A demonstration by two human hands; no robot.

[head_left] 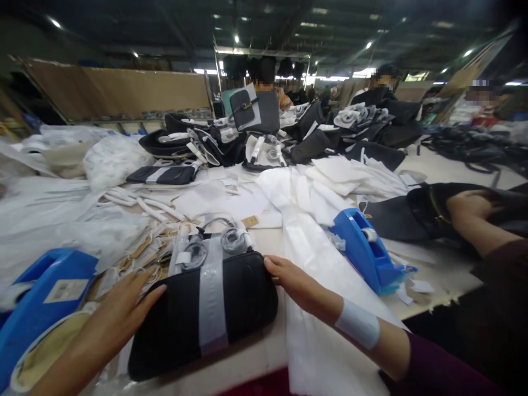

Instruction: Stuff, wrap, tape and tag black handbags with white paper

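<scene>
Two hands bracket one black bag in the head view, the only view we have. The bag lies flat at the near edge of the desk, with a grey protective strip running across its middle and wrapped hardware at its top edge.

The left hand lies against the bag's left end, fingers extended and flat; its grip is open and pressing rather than closed on anything. The right hand touches the bag's right end with fingertips at the upper corner; its grip is likewise open, and we see no pinch. A white band wraps the right wrist.

A long white wrapping sheet runs beside the bag on the right and passes under the right forearm. A blue tape dispenser stands just beyond it. A second blue dispenser sits near the left hand. Further back lie piles of black bags and white sheets.

We judge these risks: the bag sits close to the desk edge and, held only by flat contact, could slide off; the forearm could drag the white sheet; the loose wrapped hardware could snag on nearby paper tags.

Another person's arm rests on dark material at the right.
</scene>
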